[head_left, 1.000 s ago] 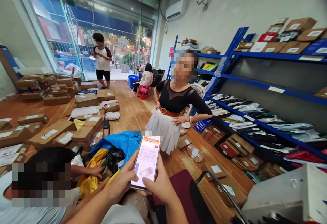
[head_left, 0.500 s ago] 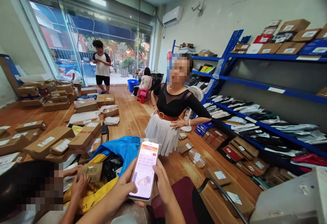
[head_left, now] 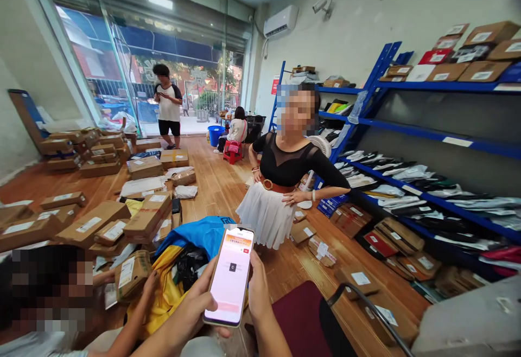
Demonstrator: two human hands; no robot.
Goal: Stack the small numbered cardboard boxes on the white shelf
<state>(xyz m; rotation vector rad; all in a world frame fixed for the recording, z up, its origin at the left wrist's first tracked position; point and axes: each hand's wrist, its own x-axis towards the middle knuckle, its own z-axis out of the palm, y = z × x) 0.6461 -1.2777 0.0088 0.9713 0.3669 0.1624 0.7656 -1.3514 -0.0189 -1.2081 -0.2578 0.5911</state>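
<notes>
At the lower centre of the frame, your left hand (head_left: 200,296) and right hand (head_left: 258,291) together hold a pale-edged, rectangular, glass-fronted smartphone (head_left: 228,284), its pink-white page showing a small dark square (head_left: 232,267), so loading appears unfinished.

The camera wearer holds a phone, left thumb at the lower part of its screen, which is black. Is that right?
Not quite: the screen is lit, not black; the head view shows a pale pink page with an orange banner at the top. The rest stands: the phone is held, the thumb of the left hand at the screen's lower part.
</notes>
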